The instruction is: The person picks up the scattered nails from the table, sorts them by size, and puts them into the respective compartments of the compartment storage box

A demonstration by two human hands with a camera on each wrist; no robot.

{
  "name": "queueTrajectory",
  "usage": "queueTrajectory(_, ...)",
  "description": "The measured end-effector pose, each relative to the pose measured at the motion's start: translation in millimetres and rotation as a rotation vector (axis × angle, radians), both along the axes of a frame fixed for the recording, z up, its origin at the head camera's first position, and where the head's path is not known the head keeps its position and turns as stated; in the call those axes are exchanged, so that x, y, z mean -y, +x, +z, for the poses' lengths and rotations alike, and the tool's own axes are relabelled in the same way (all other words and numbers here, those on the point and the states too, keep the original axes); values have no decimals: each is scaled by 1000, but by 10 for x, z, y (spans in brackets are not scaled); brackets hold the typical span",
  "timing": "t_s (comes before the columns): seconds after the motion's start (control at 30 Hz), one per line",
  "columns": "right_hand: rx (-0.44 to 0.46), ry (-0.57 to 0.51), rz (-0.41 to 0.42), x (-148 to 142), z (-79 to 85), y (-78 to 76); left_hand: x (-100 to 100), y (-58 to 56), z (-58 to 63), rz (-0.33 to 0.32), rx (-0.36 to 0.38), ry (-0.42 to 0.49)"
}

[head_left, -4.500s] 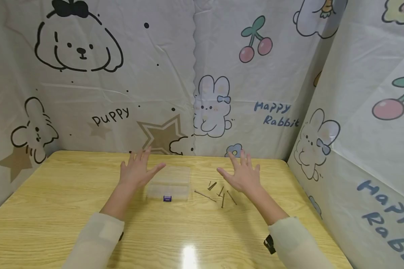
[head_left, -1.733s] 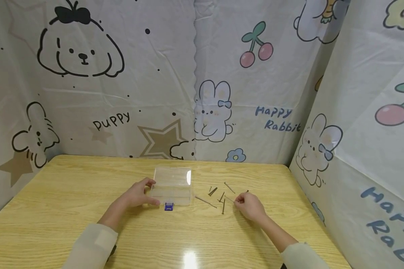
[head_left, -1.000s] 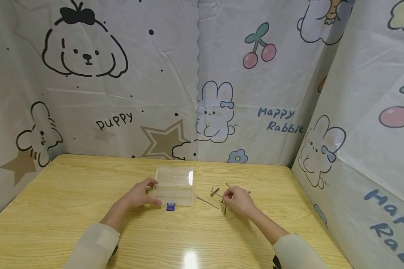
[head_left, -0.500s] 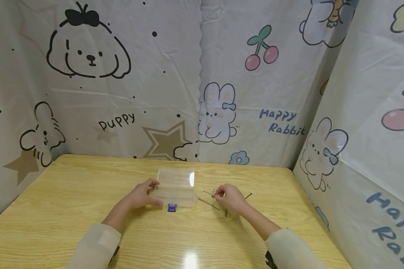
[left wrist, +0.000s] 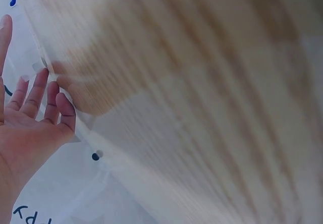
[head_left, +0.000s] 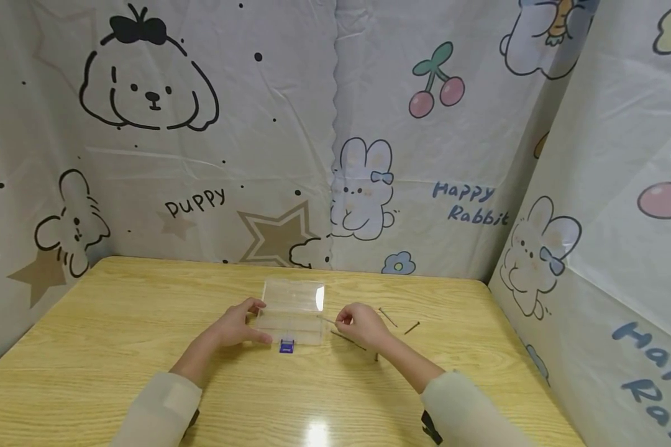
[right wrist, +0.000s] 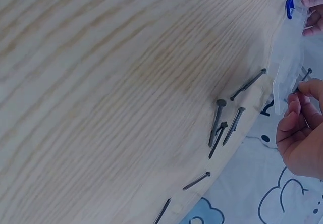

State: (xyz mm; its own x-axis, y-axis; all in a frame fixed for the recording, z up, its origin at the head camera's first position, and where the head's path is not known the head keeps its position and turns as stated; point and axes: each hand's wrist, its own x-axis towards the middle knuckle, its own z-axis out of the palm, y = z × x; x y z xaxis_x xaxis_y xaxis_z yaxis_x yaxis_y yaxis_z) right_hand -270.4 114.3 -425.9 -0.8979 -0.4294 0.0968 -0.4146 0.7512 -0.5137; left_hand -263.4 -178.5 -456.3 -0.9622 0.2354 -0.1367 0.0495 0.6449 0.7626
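A clear plastic box [head_left: 299, 336] with a blue latch [head_left: 286, 346] lies on the table, its lid [head_left: 287, 295] swung back. My left hand [head_left: 235, 324] holds the box's left end, thumb at the front corner and fingers at the back. In the left wrist view that hand's fingers show at the left edge. My right hand [head_left: 363, 324] pinches a nail [head_left: 327, 320] between thumb and fingers; its far end overlaps the box's right side in the head view. In the right wrist view the nail's head [right wrist: 309, 71] sticks out past the fingertips.
Several loose nails [right wrist: 217, 123] lie on the wooden table [head_left: 145, 323] to the right of the box, partly hidden by my right hand in the head view. A patterned cloth [head_left: 279, 155] hangs along the back and right edges.
My hands came down from above the table; the box lid was opened and the left hand took hold of the box. My right hand picked up a nail and carried it left to the box.
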Motion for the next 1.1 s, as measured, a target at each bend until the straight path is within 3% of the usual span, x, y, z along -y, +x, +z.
queueTrajectory(0.63, -15, 27, 112, 434, 32, -78, 4, 10, 7, 15, -5, -5)
queueTrajectory(1.1, -63, 88, 111, 780, -4, -129, 10, 12, -4, 16, -4, 14)
